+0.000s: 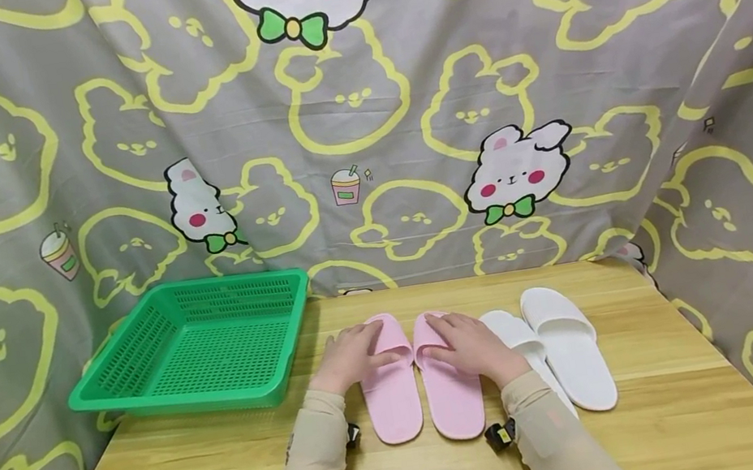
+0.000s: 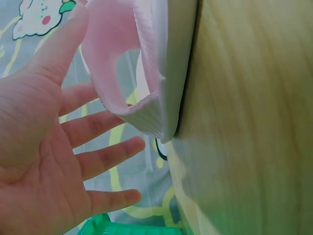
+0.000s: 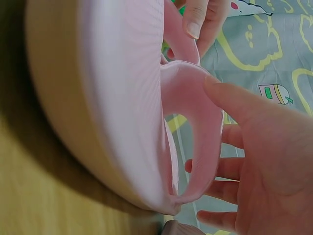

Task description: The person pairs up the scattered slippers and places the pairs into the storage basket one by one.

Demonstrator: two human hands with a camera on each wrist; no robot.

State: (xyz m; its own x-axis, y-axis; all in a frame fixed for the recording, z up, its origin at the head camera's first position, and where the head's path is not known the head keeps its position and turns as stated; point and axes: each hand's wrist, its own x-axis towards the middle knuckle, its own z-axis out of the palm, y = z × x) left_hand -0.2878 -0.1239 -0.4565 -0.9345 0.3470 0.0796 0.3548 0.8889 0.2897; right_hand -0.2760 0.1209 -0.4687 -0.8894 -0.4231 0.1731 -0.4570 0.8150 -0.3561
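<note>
Two pink slippers lie side by side on the table, toes pointing away. My left hand is at the upper strap of the left pink slipper; in the left wrist view its fingers are spread and fairly straight beside the strap. Over the right pink slipper is my right hand. The right wrist view shows its thumb touching the edge of the pink strap, with the other fingers extended along the strap's outer side. A pair of white slippers lies just right of this hand, one partly hidden by my right forearm.
A green plastic basket with perforated walls stands at the back left of the wooden table. A grey patterned curtain hangs behind the table and along both sides.
</note>
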